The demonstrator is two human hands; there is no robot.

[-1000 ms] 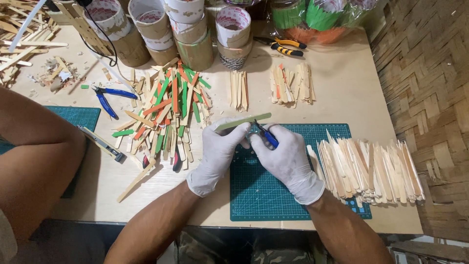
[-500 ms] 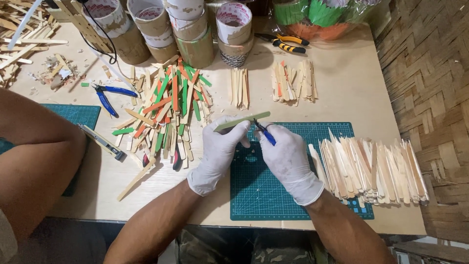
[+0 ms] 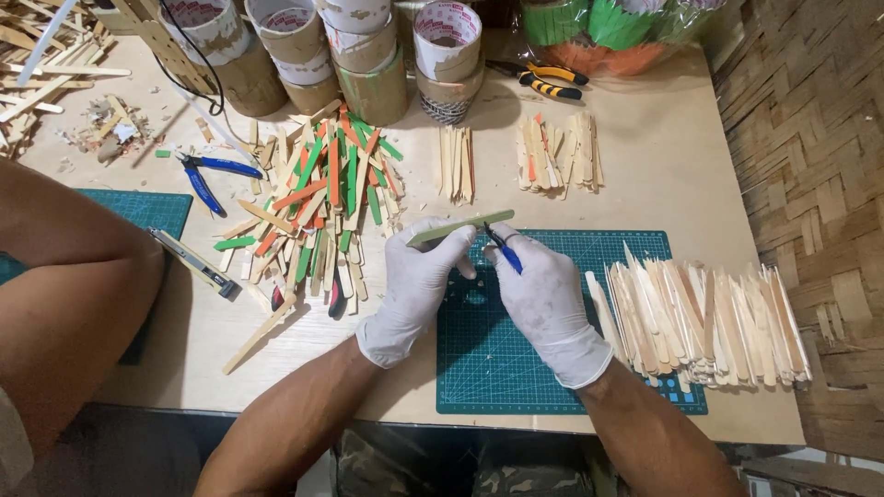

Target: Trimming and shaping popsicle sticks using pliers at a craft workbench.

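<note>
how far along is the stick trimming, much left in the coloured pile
Looks done: a big stack of pointed plain sticks lies at the right end of the green cutting mat. In hand: the left hand holds one pale green stick while the right hand works blue-handled cutters at its end. Left: a sizeable heap of mixed coloured sticks, so probably plenty remains.

Green stick [image 3: 460, 226] now nearer level
</note>
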